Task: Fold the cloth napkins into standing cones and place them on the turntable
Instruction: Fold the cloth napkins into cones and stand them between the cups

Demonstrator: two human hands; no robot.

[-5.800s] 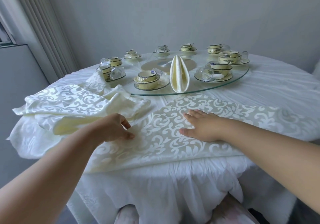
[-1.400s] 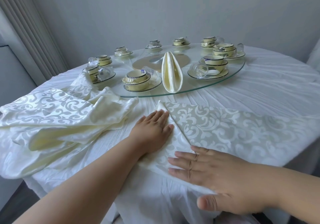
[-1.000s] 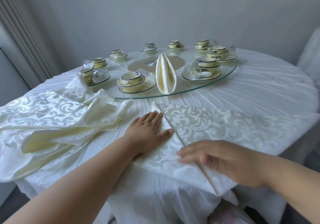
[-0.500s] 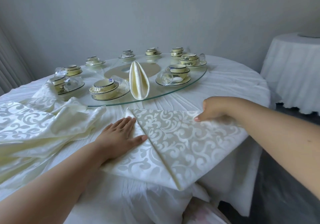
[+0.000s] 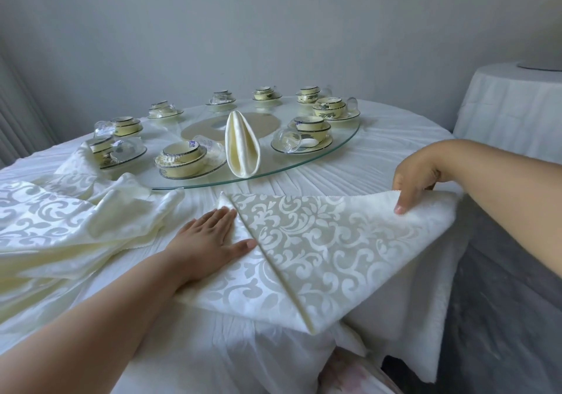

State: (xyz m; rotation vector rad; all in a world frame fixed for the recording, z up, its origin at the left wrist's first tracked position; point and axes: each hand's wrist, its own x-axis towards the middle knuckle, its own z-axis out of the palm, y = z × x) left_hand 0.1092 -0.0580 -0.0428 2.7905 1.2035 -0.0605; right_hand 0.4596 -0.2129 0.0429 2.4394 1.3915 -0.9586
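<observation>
**Under both hands: second napkin, mid-fold**

Beneath the left hand (image 5: 209,244), spread flat with fingers together, pinning the near-left flap of the patterned napkin (image 5: 322,250) beside its diagonal crease. Off to the right, right hand (image 5: 416,177) pinching the napkin's far right corner, thumb beneath, fingertips on top, that corner lifted just off the tablecloth (image 5: 380,156).

Likely step: bringing the right corner across to meet the crease. Best done by keeping the left palm firm so the point does not slide, drawing the corner over low and taut, lining edge against crease before pressing down. Risk: slippery satin creeping, leaving a lopsided cone that will not stand.

Left of the pinning hand, heaped spare napkins (image 5: 60,229), unfolded.

Beyond both hands, glass turntable (image 5: 343,147) carrying one finished napkin cone (image 5: 242,147), upright near its front edge. Around it, saucers holding stacked cups and bowls (image 5: 182,159); one clear glass (image 5: 286,141) tipped on its side on a saucer ahead of the right hand. Contents of cups not discernible.
</observation>
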